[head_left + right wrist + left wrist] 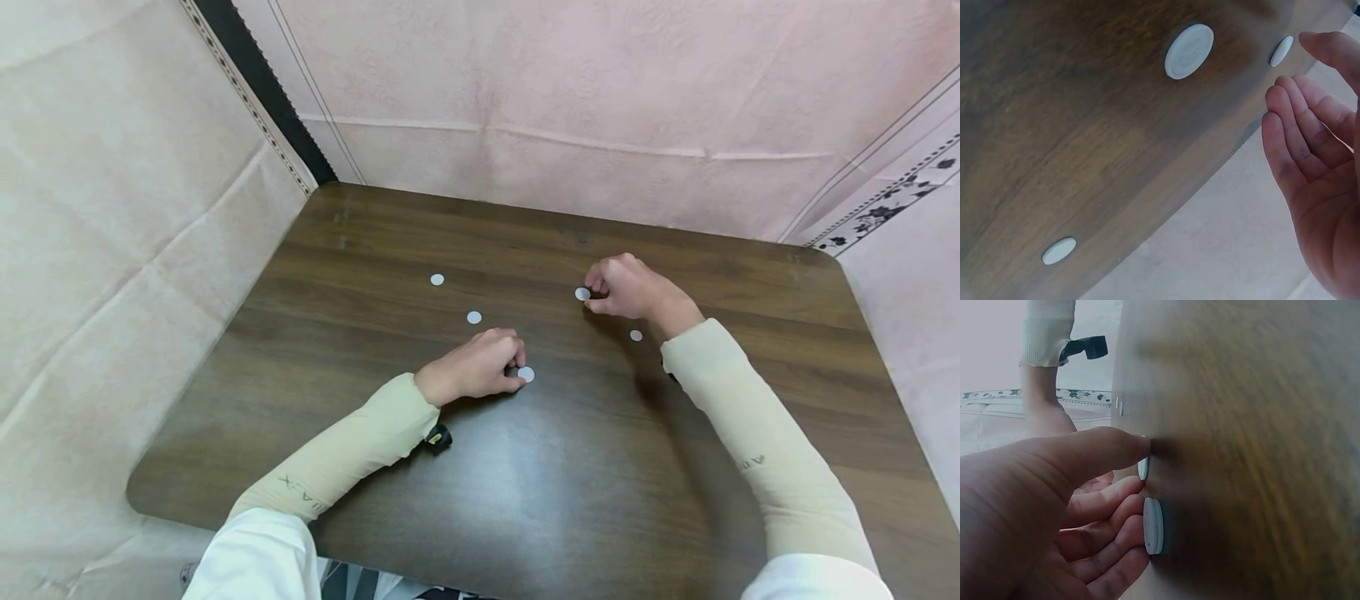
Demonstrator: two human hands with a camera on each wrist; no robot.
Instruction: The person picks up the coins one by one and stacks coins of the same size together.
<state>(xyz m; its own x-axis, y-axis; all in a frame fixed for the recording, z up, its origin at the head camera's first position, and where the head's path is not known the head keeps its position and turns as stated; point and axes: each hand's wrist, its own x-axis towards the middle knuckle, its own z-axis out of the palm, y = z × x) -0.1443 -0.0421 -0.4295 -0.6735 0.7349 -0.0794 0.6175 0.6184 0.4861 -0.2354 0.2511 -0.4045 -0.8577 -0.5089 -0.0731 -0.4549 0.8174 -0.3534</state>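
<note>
My left hand (480, 364) is low over the table and pinches the rim of a flat white disc (527, 374) between thumb and index finger. In the left wrist view another white disc (1154, 525) lies by the curled fingertips; whether they touch it I cannot tell. My right hand (630, 287) hovers farther back, its thumb and index finger apart around one side of a white disc (582, 293). The right wrist view shows a small gap between those fingertips and a disc (1282, 51). A larger-looking disc (1189, 51) and a farther disc (1059, 251) lie on the wood there.
Two white discs, a far one (437, 279) and a nearer one (474, 317), lie beyond the left hand. Another disc (636, 336) is beside the right wrist. The brown wooden table (360, 467) meets a pale cloth backdrop (562, 75) along its far edge.
</note>
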